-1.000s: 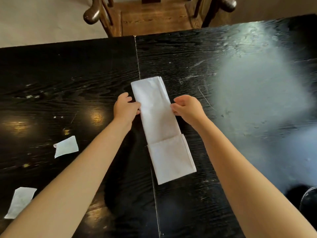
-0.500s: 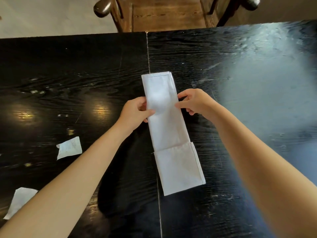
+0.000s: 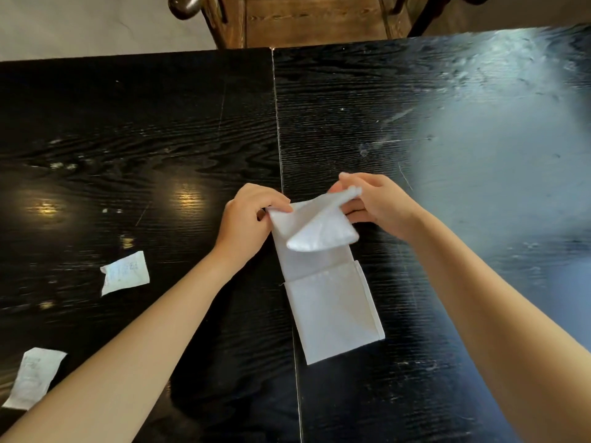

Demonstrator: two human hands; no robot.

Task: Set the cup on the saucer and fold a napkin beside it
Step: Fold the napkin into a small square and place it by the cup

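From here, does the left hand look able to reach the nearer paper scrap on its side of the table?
Probably yes: the paper scrap lies uncovered on bare table beside the left hand, though that hand is pinching the napkin.

Chair (image 3: pixel 315 22) beyond tabletop (image 3: pixel 128 123) cut by top edge. Lower paper slip (image 3: pixel 33 377) print too small to read. Lifted napkin (image 3: pixel 319 231) end blurred, hiding strip beneath.

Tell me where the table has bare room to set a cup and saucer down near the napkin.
The widest bare patch lies right of the napkin, from the right hand out to the table edge. The far strip before the chair is bare too. Left is tighter: two paper scraps lie beyond the left hand.
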